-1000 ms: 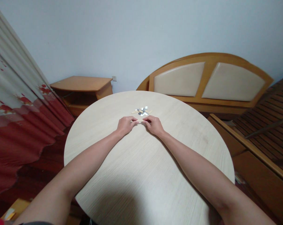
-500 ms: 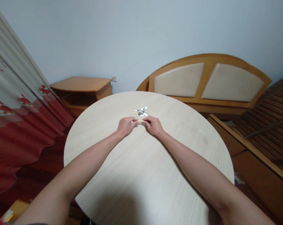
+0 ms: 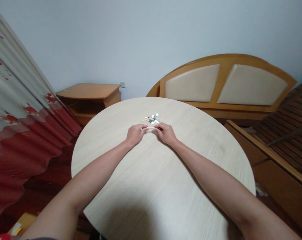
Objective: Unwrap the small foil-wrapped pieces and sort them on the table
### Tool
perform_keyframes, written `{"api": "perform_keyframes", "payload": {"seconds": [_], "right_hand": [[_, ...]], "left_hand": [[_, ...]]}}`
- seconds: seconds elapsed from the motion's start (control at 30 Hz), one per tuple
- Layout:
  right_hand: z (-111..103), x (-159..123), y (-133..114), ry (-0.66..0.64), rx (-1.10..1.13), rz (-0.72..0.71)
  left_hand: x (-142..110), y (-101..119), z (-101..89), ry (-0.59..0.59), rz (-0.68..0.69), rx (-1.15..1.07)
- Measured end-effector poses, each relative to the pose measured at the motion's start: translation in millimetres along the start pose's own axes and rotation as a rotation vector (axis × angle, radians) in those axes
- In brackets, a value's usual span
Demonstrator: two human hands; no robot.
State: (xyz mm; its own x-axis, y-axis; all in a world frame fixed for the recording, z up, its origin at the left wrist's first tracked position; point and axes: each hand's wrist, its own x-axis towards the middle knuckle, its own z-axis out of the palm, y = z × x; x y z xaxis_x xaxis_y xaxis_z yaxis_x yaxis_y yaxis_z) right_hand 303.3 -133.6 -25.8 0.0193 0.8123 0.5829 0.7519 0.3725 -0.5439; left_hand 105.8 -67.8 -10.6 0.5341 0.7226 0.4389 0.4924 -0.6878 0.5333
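Observation:
A small pale beige strip spans the gap between my two hands, just above or on the tabletop. My left hand pinches its left end between thumb and fingers. At the other end, my right hand grips it the same way. The fingers cover both ends, and the strip's exact kind is too small to make out. Right behind the hands lies a loose pile of small flat pieces, some shiny silver, some dark, some beige.
The round, light wood-grain table fills the middle of the view. Beyond it stand a wooden cabinet at left and a headboard at right. A red and white curtain hangs on the left; a slatted bed frame is on the right.
The view has shifted slightly. Both hands keep hold of the strip, and a little more of it shows between the fingers. The pile looks unchanged.

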Motion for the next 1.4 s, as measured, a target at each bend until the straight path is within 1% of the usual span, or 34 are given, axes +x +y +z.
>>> {"api": "perform_keyframes", "payload": {"seconds": [0.17, 0.37, 0.57, 1.13, 1.4], "right_hand": [[1.0, -0.5, 0.0, 0.019, 0.015, -0.014], [2.9, -0.3, 1.9, 0.028, 0.035, 0.01], [2.6, -0.1, 0.9, 0.025, 0.031, 0.013], [3.5, -0.7, 3.6, 0.006, 0.0, 0.023], [3.5, -0.7, 1.7, -0.033, 0.005, -0.004]], "left_hand": [[0.3, -1.1, 1.0, 0.011, 0.008, 0.004], [0.3, 0.7, 0.5, 0.017, -0.003, -0.009], [0.5, -2.1, 2.1, 0.02, 0.017, -0.022], [0.0, -2.5, 3.0, 0.026, 0.043, -0.042], [0.1, -1.0, 2.8, 0.053, 0.055, -0.055]]}}
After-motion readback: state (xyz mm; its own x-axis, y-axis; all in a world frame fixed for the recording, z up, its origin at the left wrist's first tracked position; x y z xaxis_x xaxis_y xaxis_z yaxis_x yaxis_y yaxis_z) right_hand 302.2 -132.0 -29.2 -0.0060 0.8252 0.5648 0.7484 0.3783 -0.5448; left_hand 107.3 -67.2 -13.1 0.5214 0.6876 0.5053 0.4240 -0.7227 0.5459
